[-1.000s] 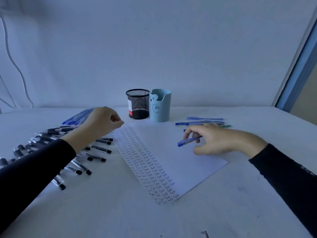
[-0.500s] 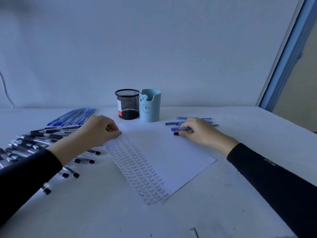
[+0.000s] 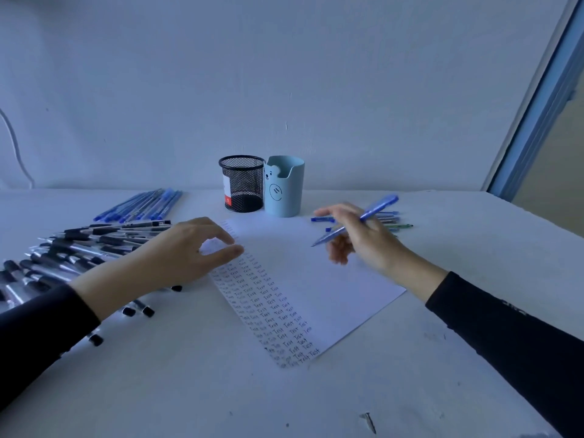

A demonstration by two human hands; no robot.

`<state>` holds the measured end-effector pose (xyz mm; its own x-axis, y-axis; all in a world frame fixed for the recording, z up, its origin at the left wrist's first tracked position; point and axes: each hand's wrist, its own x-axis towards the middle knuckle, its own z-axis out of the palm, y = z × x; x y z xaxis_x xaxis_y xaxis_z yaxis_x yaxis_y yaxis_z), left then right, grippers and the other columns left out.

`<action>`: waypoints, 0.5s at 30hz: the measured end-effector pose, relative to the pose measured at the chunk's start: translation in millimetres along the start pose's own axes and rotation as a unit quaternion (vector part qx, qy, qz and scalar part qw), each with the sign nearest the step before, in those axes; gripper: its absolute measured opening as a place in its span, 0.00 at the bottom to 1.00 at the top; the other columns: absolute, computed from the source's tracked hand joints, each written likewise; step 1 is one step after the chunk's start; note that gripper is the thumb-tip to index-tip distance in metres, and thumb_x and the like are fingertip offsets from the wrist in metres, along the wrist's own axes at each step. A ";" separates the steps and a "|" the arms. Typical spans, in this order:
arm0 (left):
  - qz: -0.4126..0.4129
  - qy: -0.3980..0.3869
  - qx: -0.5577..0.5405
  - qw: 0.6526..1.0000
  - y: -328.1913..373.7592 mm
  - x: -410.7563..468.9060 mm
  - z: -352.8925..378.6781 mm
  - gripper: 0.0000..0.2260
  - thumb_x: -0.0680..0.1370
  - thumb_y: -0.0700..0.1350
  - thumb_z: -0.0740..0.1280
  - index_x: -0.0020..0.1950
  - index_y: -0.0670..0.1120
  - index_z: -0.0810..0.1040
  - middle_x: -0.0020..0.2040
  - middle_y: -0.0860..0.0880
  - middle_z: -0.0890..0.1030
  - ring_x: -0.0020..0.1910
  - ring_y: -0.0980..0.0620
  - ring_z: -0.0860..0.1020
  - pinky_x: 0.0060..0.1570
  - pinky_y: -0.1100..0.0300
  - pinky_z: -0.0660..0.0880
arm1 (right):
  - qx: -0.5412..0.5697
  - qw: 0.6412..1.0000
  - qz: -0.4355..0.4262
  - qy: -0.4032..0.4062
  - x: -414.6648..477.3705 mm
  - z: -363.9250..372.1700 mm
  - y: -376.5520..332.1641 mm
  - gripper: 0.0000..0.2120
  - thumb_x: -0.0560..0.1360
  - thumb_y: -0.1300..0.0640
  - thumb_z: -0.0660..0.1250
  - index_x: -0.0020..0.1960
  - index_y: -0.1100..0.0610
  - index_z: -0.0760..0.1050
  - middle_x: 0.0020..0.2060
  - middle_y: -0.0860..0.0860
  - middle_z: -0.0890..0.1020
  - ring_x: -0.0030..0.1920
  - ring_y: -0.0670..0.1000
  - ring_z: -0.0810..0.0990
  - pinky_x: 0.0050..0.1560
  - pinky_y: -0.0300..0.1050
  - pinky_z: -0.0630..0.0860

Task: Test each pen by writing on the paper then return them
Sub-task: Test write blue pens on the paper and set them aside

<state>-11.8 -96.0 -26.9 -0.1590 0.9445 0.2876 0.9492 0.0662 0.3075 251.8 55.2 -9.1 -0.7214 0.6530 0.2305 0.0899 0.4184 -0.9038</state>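
The left hand (image 3: pixel 177 254) is reaching in over the paper's (image 3: pixel 335 279) left edge. Its fingers are arching loosely and standing apart from the thumb, holding nothing, and the fingertips are settling on the sheet's upper left part. The right hand (image 3: pixel 366 240) is hovering above the paper's far right part, gripping a blue pen (image 3: pixel 376 209) between thumb and fingers. The forefinger is stretching out towards the sheet's far edge. The pen is slanting, its tip pointing down at the paper and its back end rising away to the right. Whether the tip is touching the sheet cannot be told. Dark sleeves (image 3: pixel 512 339) are covering both forearms.

A plain pale wall (image 3: pixel 284 74) is rising behind the paper, and a window frame (image 3: pixel 537 105) is leaning in at the far right. A thin cable (image 3: pixel 14 147) is hanging down the wall far to the left. The white table (image 3: pixel 189 399) is carrying everything. The paper is lying askew on it, with columns of the word "Test" running down its left side.

Left of the paper, a big spread of black pens (image 3: pixel 79 248) is lying in rows, partly under the left forearm. Beyond them a bunch of blue capped pens (image 3: pixel 142 205) is lying side by side. Just behind the paper's far corner a black mesh cup (image 3: pixel 241 183) and a pale blue holder (image 3: pixel 284 188) with a smiling face are standing side by side, touching. A few mixed pens (image 3: pixel 392 220) are lying beside the paper's far right edge, behind the right hand. A small screw (image 3: pixel 368 420) is lying near the table's front edge, well apart from the paper.
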 end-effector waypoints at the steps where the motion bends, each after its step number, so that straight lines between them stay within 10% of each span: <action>1: 0.000 -0.003 0.007 1.000 0.4 -1.4 0.6 0.29 0.66 0.77 0.53 0.53 0.60 0.78 0.54 0.61 0.76 0.51 0.61 0.76 0.50 0.64 0.72 | 0.004 0.999 0.018 -0.030 -3.6 4.7 -1.1 0.13 0.84 0.58 0.53 0.58 0.54 0.76 0.34 0.55 0.83 0.33 0.50 0.78 0.34 0.42 0.75; 10: -0.008 -0.030 0.028 0.999 2.0 -3.4 1.3 0.34 0.64 0.77 0.53 0.58 0.58 0.77 0.56 0.59 0.75 0.53 0.57 0.76 0.55 0.56 0.74 | -0.021 0.996 0.032 -0.083 -8.7 14.5 3.7 0.06 0.75 0.58 0.72 0.50 0.51 0.82 0.47 0.51 0.86 0.40 0.42 0.79 0.40 0.36 0.74; 15: -0.019 -0.034 0.030 0.999 0.3 -2.6 2.8 0.34 0.64 0.78 0.52 0.58 0.59 0.76 0.57 0.59 0.75 0.54 0.56 0.76 0.56 0.53 0.75 | -0.086 0.996 -0.030 0.000 -1.4 2.3 10.9 0.08 0.82 0.56 0.62 0.54 0.52 0.80 0.44 0.49 0.86 0.39 0.43 0.78 0.42 0.34 0.74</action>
<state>-10.3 -97.6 -30.1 -0.1781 0.9606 0.2134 0.9578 0.1195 0.2614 252.2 57.3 -20.1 -0.7292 0.6237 0.2816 0.1636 0.5585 -0.8132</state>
